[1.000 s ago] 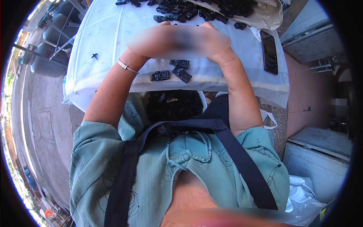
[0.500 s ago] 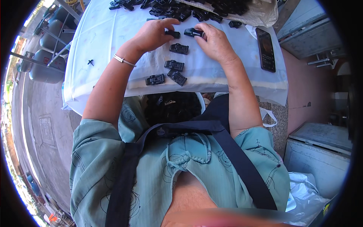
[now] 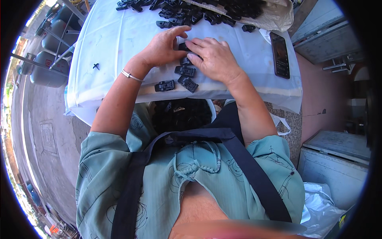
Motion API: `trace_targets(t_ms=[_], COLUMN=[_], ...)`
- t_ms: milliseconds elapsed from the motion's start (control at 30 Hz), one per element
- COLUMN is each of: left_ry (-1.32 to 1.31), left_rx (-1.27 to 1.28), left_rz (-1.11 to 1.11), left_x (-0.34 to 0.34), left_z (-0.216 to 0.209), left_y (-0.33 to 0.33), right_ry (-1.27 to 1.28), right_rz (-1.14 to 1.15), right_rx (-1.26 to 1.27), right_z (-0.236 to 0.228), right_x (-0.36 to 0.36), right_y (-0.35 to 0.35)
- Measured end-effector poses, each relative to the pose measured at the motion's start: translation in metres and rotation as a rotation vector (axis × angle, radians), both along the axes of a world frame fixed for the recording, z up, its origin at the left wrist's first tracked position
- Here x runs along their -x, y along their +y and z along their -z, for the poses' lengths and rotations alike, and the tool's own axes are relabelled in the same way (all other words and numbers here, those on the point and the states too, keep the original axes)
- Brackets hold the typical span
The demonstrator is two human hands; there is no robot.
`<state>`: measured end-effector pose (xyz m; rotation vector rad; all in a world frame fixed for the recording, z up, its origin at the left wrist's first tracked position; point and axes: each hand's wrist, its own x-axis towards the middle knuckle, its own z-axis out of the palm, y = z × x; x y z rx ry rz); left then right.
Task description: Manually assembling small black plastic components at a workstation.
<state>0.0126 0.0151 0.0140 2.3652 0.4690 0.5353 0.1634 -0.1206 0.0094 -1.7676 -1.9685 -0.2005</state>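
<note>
Between my hands on the white-covered table point(image 3: 119, 44) is a black plastic toy car piece point(image 3: 183, 47), partly hidden by fingers. My left hand point(image 3: 164, 47) curves beside it, thumb against its near side and index finger held apart above. From the other side, my right hand point(image 3: 215, 57) has its fingertips and thumb closed about the piece. Just below, another toy car point(image 3: 184, 62) is mostly covered by the right thumb. Nearer me lie three more: one straight point(image 3: 185, 71), one tilted point(image 3: 188, 83) and one to the left point(image 3: 164, 85).
A heap of black pieces point(image 3: 179, 16) covers the far edge, partly on a pale sack point(image 3: 278, 20). A phone point(image 3: 280, 55) lies at right, a small black bit point(image 3: 96, 66) at left. Below the table edge, a white tub point(image 3: 212, 109) holds dark pieces.
My right hand has moved left and nearer me, bringing its toy car up to the left hand. The left hand has come slightly nearer me. The cars closest to me lie as before.
</note>
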Motion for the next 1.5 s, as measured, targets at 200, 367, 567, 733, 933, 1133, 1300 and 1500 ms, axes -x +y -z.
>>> trace_targets(t_ms=[200,367,567,733,933,1133,1300,1500], left_ry=[-0.039,0.128,0.161,0.075,-0.069,0.061,0.19,0.187], left_rx=[-0.56,-0.682,-0.742,-0.738,-0.633,-0.5,-0.535,-0.384], left_rz=[-0.263,-0.35,-0.15,-0.165,-0.263,-0.26,-0.272,-0.278], left_x=[-0.007,-0.056,-0.056,-0.027,0.007,-0.013,-0.024,-0.007], left_z=[0.002,0.006,0.01,0.017,0.006,-0.008,-0.007,-0.008], left_y=[0.035,0.05,0.028,0.012,-0.003,-0.018,-0.016,-0.035], right_ry=[0.117,0.183,-0.02,0.009,0.006,0.086,0.066,0.084], right_rz=[0.039,0.504,0.366,0.238,0.098,0.055,0.017,0.011], right_rx=[-0.066,-0.142,-0.053,-0.074,-0.273,-0.18,-0.134,-0.195], right_z=[0.005,0.012,0.025,0.015,-0.003,0.003,0.001,0.002], right_x=[-0.02,-0.11,-0.082,-0.056,-0.035,-0.019,-0.02,-0.026], right_y=[0.003,0.025,0.041,0.019,0.011,0.019,0.004,-0.002])
